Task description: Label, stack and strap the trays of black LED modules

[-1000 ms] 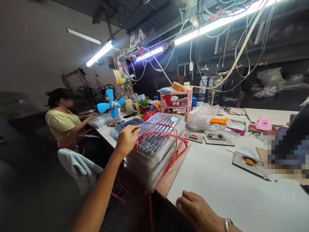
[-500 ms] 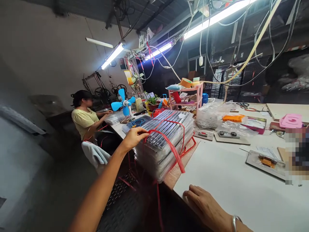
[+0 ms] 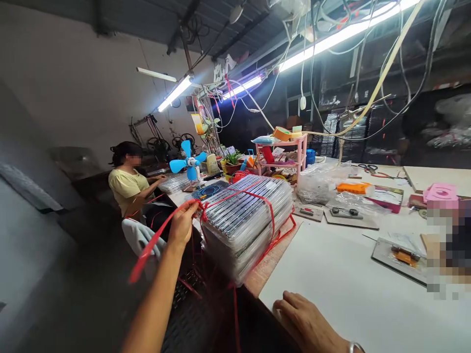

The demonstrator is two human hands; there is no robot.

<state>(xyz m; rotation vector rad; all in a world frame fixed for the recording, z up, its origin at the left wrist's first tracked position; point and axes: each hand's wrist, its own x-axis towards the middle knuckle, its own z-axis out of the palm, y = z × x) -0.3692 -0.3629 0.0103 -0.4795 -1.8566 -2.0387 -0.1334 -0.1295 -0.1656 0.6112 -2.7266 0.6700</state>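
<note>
My left hand (image 3: 183,224) is closed in a pinch on a red plastic strap (image 3: 156,236) at the left corner of a stack of clear plastic trays (image 3: 235,211). The strap's loose end trails left over my forearm. Bands of the same red strap run across the top of the stack and down its side. Long, thin dark strips show through the top tray. My right hand (image 3: 303,314) lies on the edge of the white tabletop (image 3: 324,264), holding nothing, its fingers loosely bent.
A co-worker (image 3: 128,184) in a yellow top sits at the far left. Behind the stack stand a blue fan (image 3: 188,162) and a pink rack (image 3: 283,152). Plastic bags (image 3: 320,181) and metal-fitted boards (image 3: 399,257) lie at right. Cables (image 3: 368,105) hang overhead.
The strap's loose end has swung from the right over the stack to the left of my left hand. That hand has moved slightly left and down. My right hand stays on the table edge.
</note>
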